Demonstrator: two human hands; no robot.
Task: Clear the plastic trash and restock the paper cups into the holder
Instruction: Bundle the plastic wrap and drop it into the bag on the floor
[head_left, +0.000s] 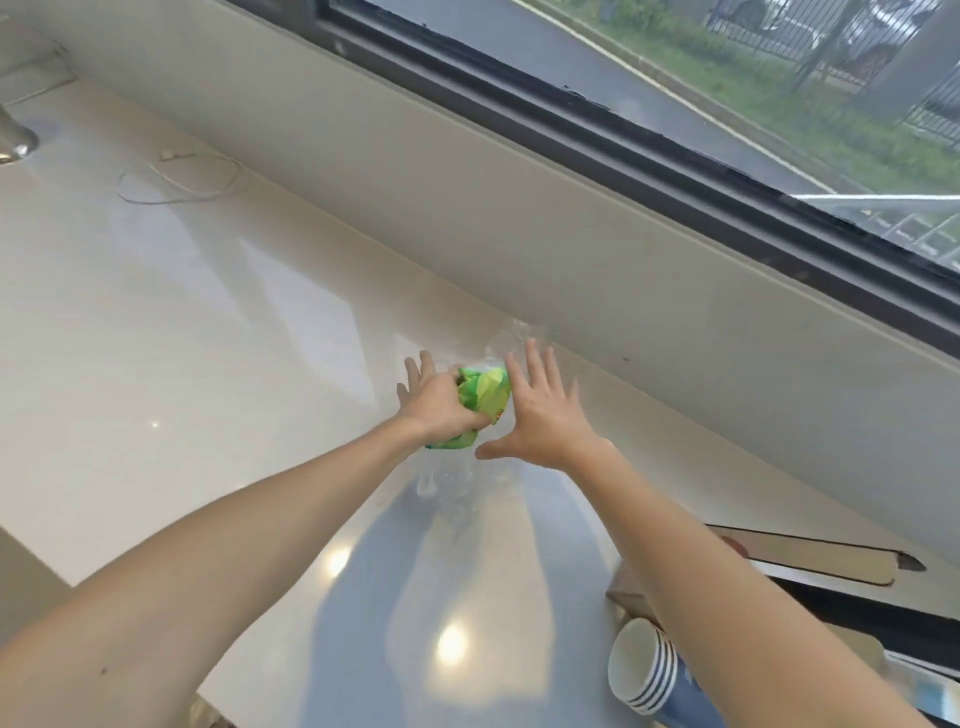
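Right now the left hand (439, 402) has its grip closed on crumpled green-and-clear plastic trash (480, 397) above the tabletop (182, 338); the right hand (540, 410) is spread open beside it. Trailing film may slip loose. Stacked paper cups (647, 670) lie nearby.

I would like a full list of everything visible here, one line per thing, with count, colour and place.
plastic wrapper: one, green and clear, crumpled on the counter between both hands
paper cups: one nested stack lying on its side, blue with white rims, bottom right
cardboard box: one, brown, flap open, at right
cable: one, white, looped on the counter at far left
counter: one, glossy white
window: one, dark frame, above the counter
left hand: gripping the wrapper
right hand: open, fingers spread beside the wrapper
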